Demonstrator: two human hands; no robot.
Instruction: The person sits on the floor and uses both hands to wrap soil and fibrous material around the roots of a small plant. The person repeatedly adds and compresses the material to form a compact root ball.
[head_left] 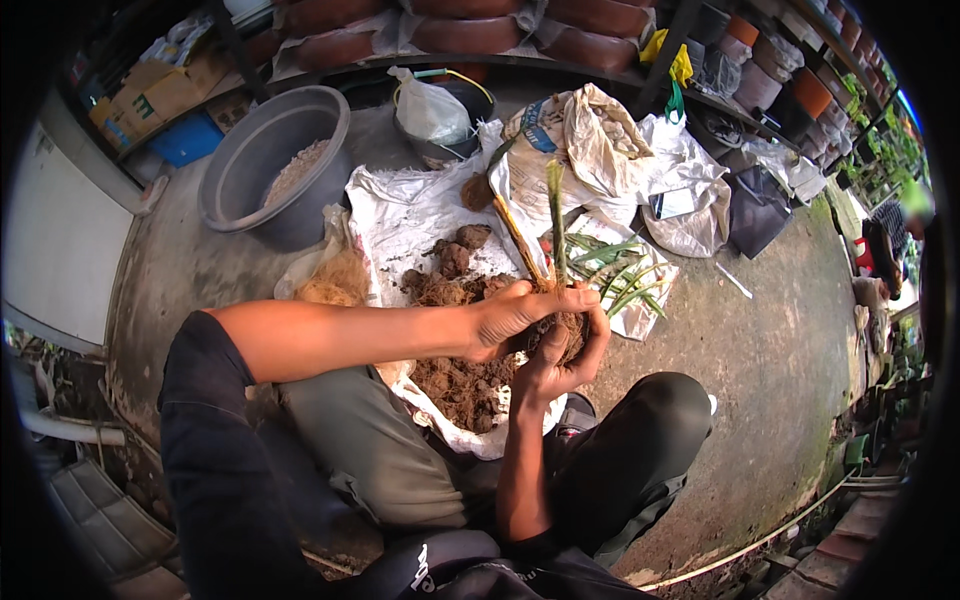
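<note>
A plant (558, 215) stands upright between my hands, with a green stem and a yellow-brown stalk rising from a brown, fibrous root ball (574, 338). My left hand (500, 322) reaches in from the left and is closed around the base of the stems, its thumb along the top. From below, my right hand (572, 368) curls its fingers around the root ball. Beneath them, loose brown soil and fibre (460, 390) lie on a white woven sack (385, 225). Dark clumps (456, 258) sit farther up the sack, and cut green leaves (625, 270) are piled at its right.
A large grey tub (330, 125) with pale material stands at the far left. A black bucket (475, 135) holds a white bag. An open beige sack (590, 140) slumps beyond the leaves. Pots (465, 35) line the back shelf. Another person (888, 235) is at the far right.
</note>
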